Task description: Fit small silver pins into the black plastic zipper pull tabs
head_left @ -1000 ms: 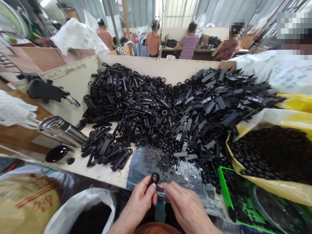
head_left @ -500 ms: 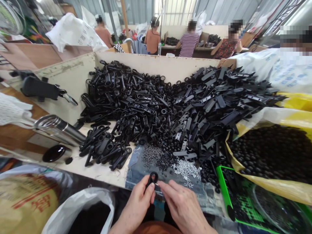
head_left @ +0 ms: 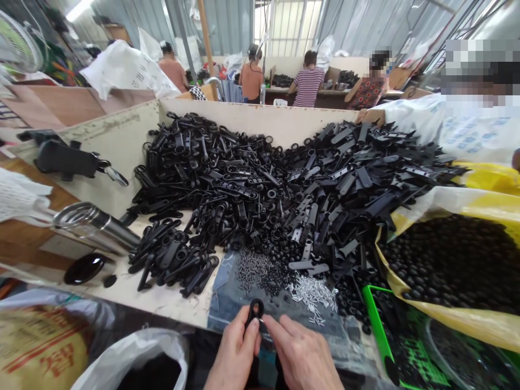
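Black handle: the black handle [head_left: 250,317] is held at the centre of the near edge, ring end tipped up toward twelve o'clock.
Left hand: the shank is gripped by the left hand [head_left: 236,344], thumb laid across it below the ring.
Right hand: fingers are curled and closed at the tips; a thin bright piece [head_left: 261,320] seems pinched by the right hand [head_left: 299,346], but what it is cannot be told.
Handling: the handle is judged light, stiff and rather slick, probably plastic; it is best held by the shank, the ring left free.
Mat: a dull blue-grey mat [head_left: 224,306] is spread just beyond the hands.
Pins: slim silvery pins [head_left: 311,292] are scattered at two o'clock, probably metal.
Heaps: looped black parts [head_left: 239,184] are piled at eleven o'clock, flat matte strips [head_left: 345,181] at one.
Sack: round, glossy beads [head_left: 450,260] are held in a crinkled yellow-and-white sack [head_left: 450,311] between two and three o'clock.
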The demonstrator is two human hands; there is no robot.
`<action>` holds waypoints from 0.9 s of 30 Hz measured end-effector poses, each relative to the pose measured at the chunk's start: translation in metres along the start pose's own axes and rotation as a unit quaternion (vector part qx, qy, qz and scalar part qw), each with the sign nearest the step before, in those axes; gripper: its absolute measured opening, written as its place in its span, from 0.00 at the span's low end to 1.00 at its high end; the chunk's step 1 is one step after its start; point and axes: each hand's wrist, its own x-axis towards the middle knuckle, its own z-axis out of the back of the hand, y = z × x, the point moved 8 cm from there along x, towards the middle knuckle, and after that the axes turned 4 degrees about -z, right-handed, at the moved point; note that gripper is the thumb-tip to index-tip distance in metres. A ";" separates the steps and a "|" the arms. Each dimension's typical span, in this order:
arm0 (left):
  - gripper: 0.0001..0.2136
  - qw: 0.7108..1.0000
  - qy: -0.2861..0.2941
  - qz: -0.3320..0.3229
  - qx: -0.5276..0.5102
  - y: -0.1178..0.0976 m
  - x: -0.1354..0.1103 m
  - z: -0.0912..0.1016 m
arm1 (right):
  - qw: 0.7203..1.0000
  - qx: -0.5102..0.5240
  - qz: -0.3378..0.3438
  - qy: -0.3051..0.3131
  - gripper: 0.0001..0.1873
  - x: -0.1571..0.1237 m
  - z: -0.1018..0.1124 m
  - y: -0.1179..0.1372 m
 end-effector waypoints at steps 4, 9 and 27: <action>0.23 0.997 -0.017 0.030 -0.069 0.013 0.001 -0.006 | 0.998 -0.051 -0.019 0.007 0.26 -0.003 -0.009 0.001; 0.22 0.997 -0.019 0.032 -0.068 0.016 0.005 -0.006 | 0.994 -0.103 0.013 0.042 0.31 0.000 -0.010 0.013; 0.19 0.995 -0.065 -0.057 0.056 -0.048 0.032 0.048 | 0.978 -0.108 -0.118 0.133 0.14 0.058 0.101 -0.055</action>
